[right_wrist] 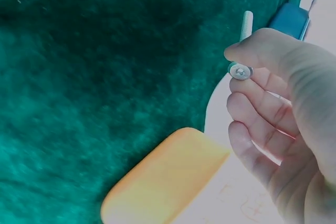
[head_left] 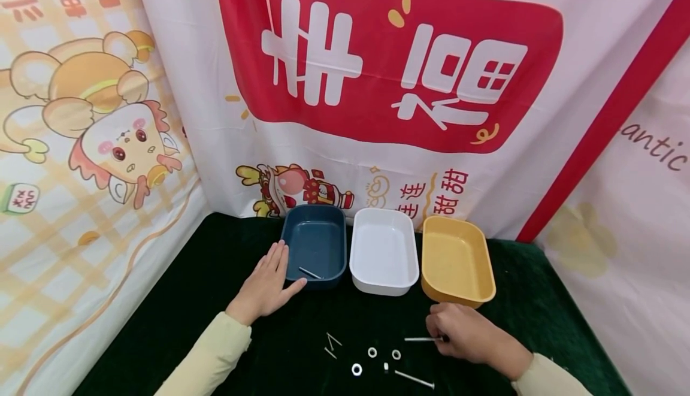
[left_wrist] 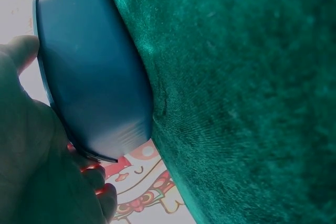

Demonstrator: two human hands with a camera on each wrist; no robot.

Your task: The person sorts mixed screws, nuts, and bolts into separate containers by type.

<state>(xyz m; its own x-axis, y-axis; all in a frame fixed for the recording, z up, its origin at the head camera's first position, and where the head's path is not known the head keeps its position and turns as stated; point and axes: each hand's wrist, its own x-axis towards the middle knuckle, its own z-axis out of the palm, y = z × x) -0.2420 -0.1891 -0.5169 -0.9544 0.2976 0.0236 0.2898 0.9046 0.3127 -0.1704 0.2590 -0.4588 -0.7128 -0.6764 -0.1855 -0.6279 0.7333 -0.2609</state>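
Observation:
My left hand (head_left: 264, 285) rests with fingers extended on the left side and near corner of the blue box (head_left: 314, 228). In the left wrist view the thumb touches the rim of that box. One metal screw (head_left: 309, 272) lies inside it. My right hand (head_left: 463, 330) pinches a long silver screw (right_wrist: 246, 24) between thumb and index finger, just in front of the yellow box (head_left: 458, 252). The round head of the screw shows below the thumb in the right wrist view. Another long screw (head_left: 414, 379) lies on the dark green cloth nearby.
A white box (head_left: 384, 246) stands between the blue and yellow ones. On the green cloth (head_left: 302, 336) lie a nut (head_left: 357, 369), several more small nuts or rings, and some short thin screws or pins (head_left: 333, 341). A printed curtain (head_left: 377, 162) hangs behind the boxes.

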